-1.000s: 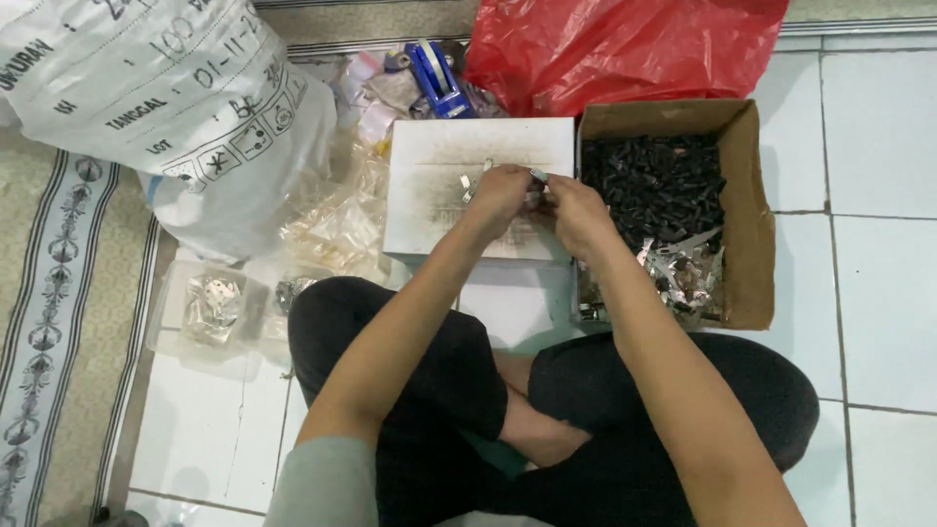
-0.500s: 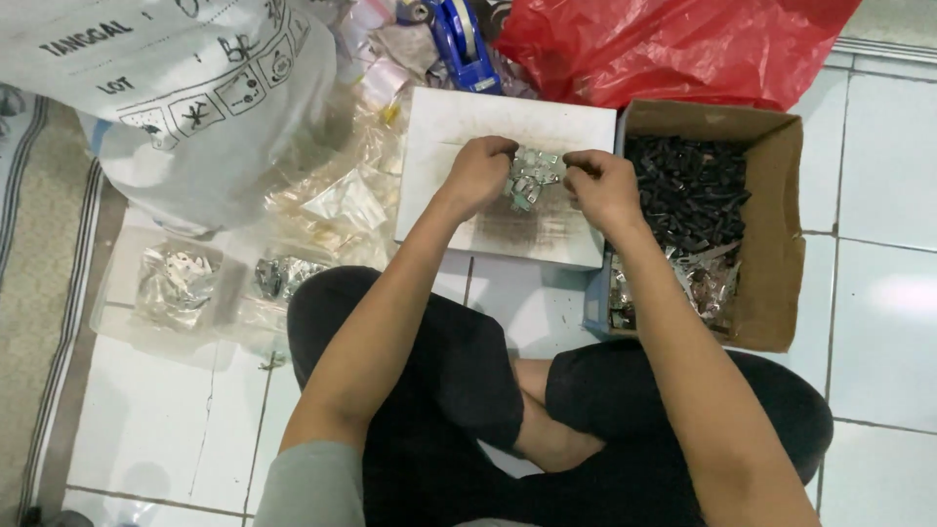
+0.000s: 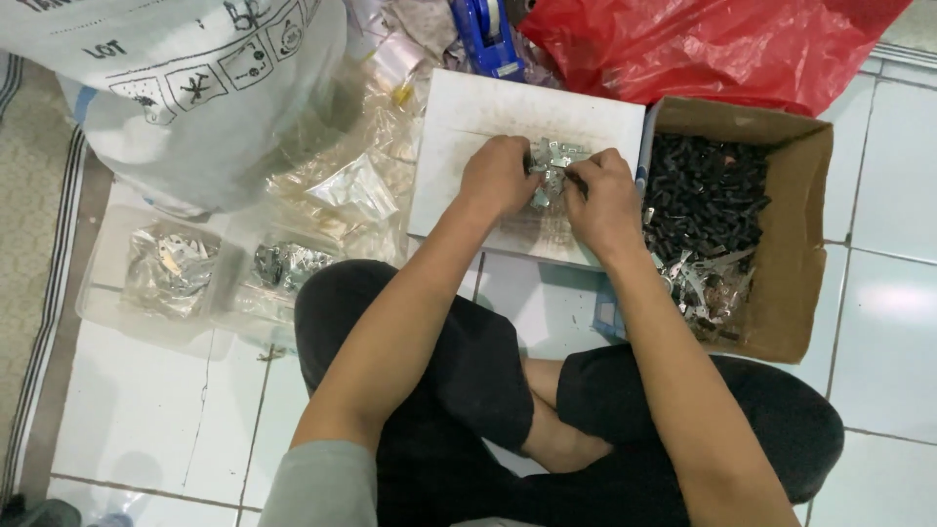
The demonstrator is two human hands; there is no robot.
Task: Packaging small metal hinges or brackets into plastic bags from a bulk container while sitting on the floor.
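I sit cross-legged on a white tiled floor. My left hand point(image 3: 498, 178) and my right hand point(image 3: 603, 200) meet over a white board point(image 3: 468, 127), both closed on a small cluster of shiny metal brackets point(image 3: 552, 156). Just right of my right hand stands a brown cardboard box point(image 3: 795, 234) holding black plastic pieces point(image 3: 705, 195) and loose metal brackets point(image 3: 701, 285).
A large white printed sack point(image 3: 185, 88) lies at the upper left, with clear plastic bags point(image 3: 342, 190) beside it. Two bagged bundles of metal parts point(image 3: 171, 265) sit in a clear tray at left. A red plastic bag point(image 3: 712, 44) and a blue tape dispenser point(image 3: 485, 34) lie behind the board.
The view has shifted, so everything sits further right and lower in frame. My hands stay together over the board, now with the metal brackets showing between them.
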